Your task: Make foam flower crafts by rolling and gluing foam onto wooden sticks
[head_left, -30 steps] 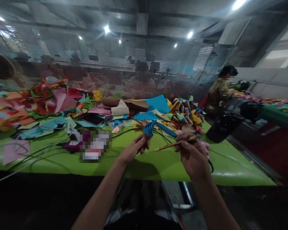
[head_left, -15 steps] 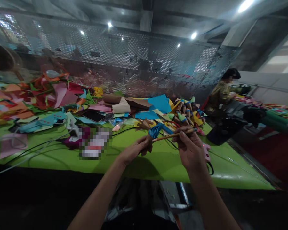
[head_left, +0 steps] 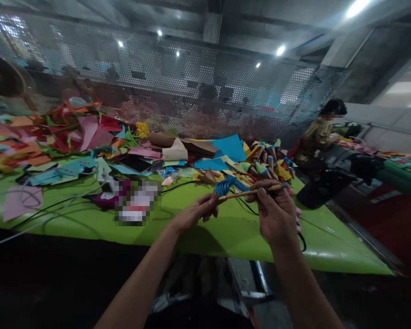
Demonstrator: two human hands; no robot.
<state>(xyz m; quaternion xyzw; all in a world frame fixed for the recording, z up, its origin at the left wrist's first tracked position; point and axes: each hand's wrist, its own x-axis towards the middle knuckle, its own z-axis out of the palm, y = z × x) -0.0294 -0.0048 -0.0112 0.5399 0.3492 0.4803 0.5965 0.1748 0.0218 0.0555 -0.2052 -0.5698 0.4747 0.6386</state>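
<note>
My left hand [head_left: 192, 214] is closed around the brown base of a small paper piece with fringed blue strips [head_left: 225, 185], holding it above the green table [head_left: 226, 233]. My right hand [head_left: 276, 212] pinches a thin wooden stick [head_left: 250, 193], its tip lying against the blue strips. A pink glue gun [head_left: 297, 217] peeks out from behind my right hand.
Heaps of coloured paper [head_left: 71, 132] cover the table's far side, with a pile of finished paper cones [head_left: 265, 157]. Black cables [head_left: 55, 210] cross the green top. A black phone [head_left: 135, 163] lies among the sheets. Another person [head_left: 320, 130] sits at the right.
The blue-fringed piece tipped from upright toward the right. My right hand brought the stick's tip in from the right until it met the blue strips.
</note>
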